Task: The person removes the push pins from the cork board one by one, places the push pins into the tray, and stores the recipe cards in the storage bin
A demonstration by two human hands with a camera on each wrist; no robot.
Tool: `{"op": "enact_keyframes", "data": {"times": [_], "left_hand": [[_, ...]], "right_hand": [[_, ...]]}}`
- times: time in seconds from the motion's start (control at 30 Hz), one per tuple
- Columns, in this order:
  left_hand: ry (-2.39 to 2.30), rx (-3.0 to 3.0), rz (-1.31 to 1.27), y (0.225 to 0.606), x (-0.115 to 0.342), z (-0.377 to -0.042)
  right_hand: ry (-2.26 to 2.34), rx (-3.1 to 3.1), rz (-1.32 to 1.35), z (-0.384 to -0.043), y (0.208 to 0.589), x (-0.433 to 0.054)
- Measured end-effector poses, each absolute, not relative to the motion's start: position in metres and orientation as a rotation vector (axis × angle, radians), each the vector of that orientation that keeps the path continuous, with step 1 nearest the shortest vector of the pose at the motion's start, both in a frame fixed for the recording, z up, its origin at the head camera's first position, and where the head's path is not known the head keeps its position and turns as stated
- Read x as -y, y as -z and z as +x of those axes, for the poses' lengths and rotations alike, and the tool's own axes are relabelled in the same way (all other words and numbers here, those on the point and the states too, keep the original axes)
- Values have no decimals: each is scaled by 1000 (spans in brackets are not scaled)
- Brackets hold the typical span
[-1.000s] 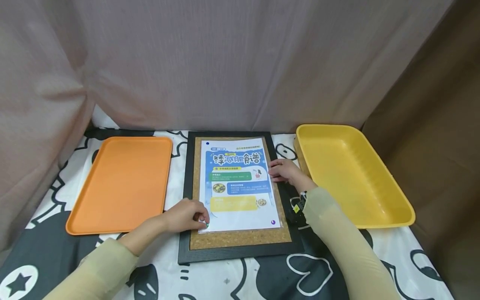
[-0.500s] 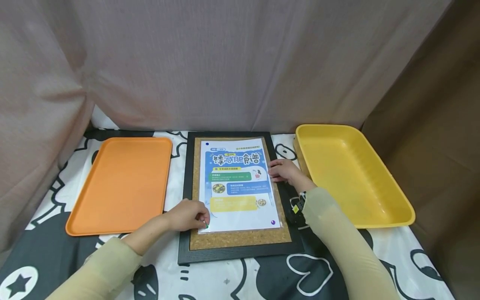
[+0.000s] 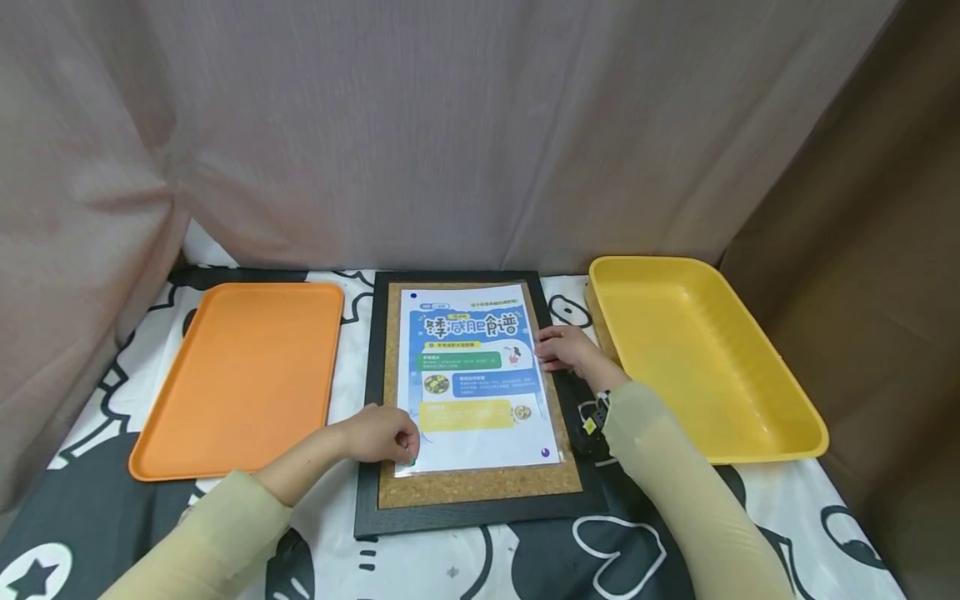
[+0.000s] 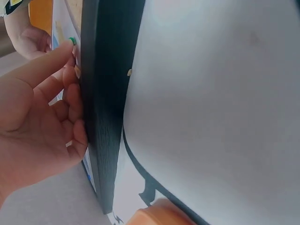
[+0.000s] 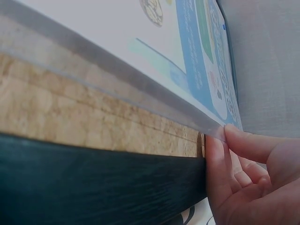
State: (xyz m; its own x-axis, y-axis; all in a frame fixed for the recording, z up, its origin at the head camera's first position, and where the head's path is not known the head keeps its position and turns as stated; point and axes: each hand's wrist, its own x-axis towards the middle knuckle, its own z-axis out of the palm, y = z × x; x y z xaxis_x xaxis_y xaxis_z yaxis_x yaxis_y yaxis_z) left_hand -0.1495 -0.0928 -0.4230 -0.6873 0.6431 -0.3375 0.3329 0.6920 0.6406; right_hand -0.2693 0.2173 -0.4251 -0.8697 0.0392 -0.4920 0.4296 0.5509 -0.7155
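Note:
A laminated poster (image 3: 465, 446) with printed text and pictures lies on a cork board (image 3: 480, 487) in a black frame (image 3: 480, 515). At the poster's lower left corner, my left hand (image 3: 381, 435) pinches a green push pin (image 4: 72, 41) between thumb and forefinger; its point is hidden. My right hand (image 3: 567, 352) holds the poster's right edge, thumb on top and forefinger against the edge, as the right wrist view shows. A dark blue pin (image 3: 413, 296) sits in the upper left corner and a purple pin (image 3: 545, 452) in the lower right.
To the left of the board lies a flat orange tray (image 3: 247, 383). A deeper yellow tray (image 3: 697, 358) stands on the right, close to my right forearm. The patterned tablecloth (image 3: 420, 571) covers the table, and a grey curtain (image 3: 450, 133) hangs behind it.
The whole head view has shifted slightly, so the things appear a little lower. Both hands keep their places at the poster; my left wrist has turned slightly.

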Motion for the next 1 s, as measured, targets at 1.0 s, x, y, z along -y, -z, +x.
{"op": "enact_keyframes", "data": {"times": [1.0], "left_hand": [[-1174,-2259,599,411,131,-174]], "right_hand": [[1248,-2375,396,-269,427,-218]]}}
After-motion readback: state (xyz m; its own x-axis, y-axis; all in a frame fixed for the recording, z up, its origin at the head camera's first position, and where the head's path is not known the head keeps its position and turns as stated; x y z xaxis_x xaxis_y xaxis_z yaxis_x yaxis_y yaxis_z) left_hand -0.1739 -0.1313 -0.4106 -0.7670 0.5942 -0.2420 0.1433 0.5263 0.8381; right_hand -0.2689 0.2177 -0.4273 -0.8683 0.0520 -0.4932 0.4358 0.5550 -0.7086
